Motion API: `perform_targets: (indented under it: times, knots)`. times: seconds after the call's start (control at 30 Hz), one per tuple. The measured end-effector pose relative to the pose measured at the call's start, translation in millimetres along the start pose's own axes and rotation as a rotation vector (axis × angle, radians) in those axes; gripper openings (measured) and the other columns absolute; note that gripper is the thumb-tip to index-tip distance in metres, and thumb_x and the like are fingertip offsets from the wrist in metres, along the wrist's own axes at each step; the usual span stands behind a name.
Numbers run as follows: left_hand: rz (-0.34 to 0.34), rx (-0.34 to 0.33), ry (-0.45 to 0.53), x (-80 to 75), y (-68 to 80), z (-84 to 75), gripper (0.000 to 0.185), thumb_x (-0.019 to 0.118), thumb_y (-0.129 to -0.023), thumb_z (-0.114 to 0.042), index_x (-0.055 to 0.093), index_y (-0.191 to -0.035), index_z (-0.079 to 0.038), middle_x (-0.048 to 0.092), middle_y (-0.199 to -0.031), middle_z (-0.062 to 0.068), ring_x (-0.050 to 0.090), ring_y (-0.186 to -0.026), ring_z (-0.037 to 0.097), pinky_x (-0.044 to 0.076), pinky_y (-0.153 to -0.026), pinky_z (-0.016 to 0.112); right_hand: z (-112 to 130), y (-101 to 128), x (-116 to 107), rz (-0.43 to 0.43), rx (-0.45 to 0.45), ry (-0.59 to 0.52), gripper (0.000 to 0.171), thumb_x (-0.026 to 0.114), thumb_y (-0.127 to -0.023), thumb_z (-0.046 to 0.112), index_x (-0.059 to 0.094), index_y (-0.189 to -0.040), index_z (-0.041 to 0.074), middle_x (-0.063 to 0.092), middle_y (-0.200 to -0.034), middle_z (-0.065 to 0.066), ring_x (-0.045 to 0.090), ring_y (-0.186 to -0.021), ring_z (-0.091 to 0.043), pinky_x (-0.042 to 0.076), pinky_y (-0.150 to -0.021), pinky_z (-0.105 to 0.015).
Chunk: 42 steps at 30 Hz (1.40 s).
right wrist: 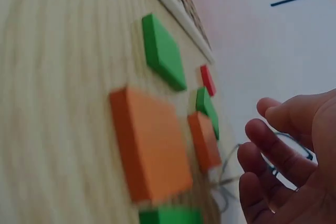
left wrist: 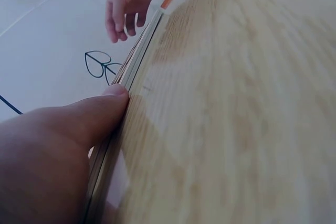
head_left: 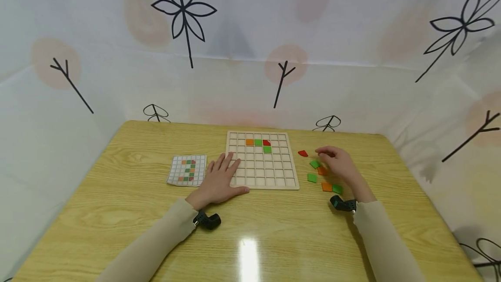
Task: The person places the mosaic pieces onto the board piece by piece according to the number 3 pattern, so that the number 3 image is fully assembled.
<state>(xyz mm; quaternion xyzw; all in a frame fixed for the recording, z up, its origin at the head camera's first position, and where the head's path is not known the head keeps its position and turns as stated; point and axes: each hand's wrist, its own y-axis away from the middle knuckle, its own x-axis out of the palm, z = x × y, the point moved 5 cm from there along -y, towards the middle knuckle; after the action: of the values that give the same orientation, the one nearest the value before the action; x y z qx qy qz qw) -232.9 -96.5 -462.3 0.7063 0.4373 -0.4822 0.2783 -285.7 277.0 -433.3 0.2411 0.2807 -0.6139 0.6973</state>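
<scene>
My left hand (head_left: 220,182) lies with fingers spread on the left edge of a square wooden grid board (head_left: 260,173). Its thumb (left wrist: 100,114) rests along the board's near edge. In the board's upper rows sit an orange tile (head_left: 249,142), a green tile (head_left: 258,142) and a red piece (head_left: 266,142), with another green tile (head_left: 267,149) below the red one. My right hand (head_left: 339,164), fingers loosely bent and holding nothing, hovers over loose pieces: a red one (head_left: 303,153), green tiles (head_left: 312,178) and orange tiles (right wrist: 152,148).
A printed card (head_left: 176,171) with a coloured grid pattern lies left of the board, close to my left hand. All this is on a wood-grain table (head_left: 129,212). Behind the table hangs a white patterned cloth (head_left: 235,86).
</scene>
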Motion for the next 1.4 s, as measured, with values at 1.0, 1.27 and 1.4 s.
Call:
perform_targets:
  times: [1.0,1.27,1.4]
  knots:
    - [-0.028,0.012,-0.001,-0.8,-1.9,0.8,0.096,0.057,-0.088,-0.071,0.026,-0.16,-0.016,0.01,-0.166,0.012,0.003,-0.152,0.034,0.008,-0.116,0.06,-33.2,15.1,-7.3,0.246,-0.053,-0.207,0.057,0.077,-0.088,0.009,0.054,-0.138,-0.004,0.059,-0.125,-0.021,0.052,-0.105,-0.023,0.045,-0.085,-0.021]
    - [-0.024,0.009,0.01,0.3,-1.5,0.7,0.095,0.056,-0.089,-0.07,0.026,-0.16,-0.015,0.009,-0.166,0.013,0.003,-0.151,0.034,0.007,-0.116,0.061,-29.0,12.2,-7.9,0.294,-0.104,-0.115,0.054,0.076,-0.084,0.004,0.057,-0.135,-0.003,0.059,-0.127,-0.019,0.053,-0.107,-0.026,0.046,-0.085,-0.023]
    - [-0.022,0.007,0.009,0.2,-0.6,0.4,0.095,0.056,-0.089,-0.07,0.026,-0.16,-0.015,0.009,-0.166,0.013,0.003,-0.151,0.035,0.007,-0.116,0.061,-26.1,12.0,-7.9,0.301,-0.115,-0.089,0.053,0.075,-0.083,0.002,0.059,-0.133,-0.005,0.059,-0.126,-0.019,0.052,-0.103,-0.026,0.046,-0.083,-0.024]
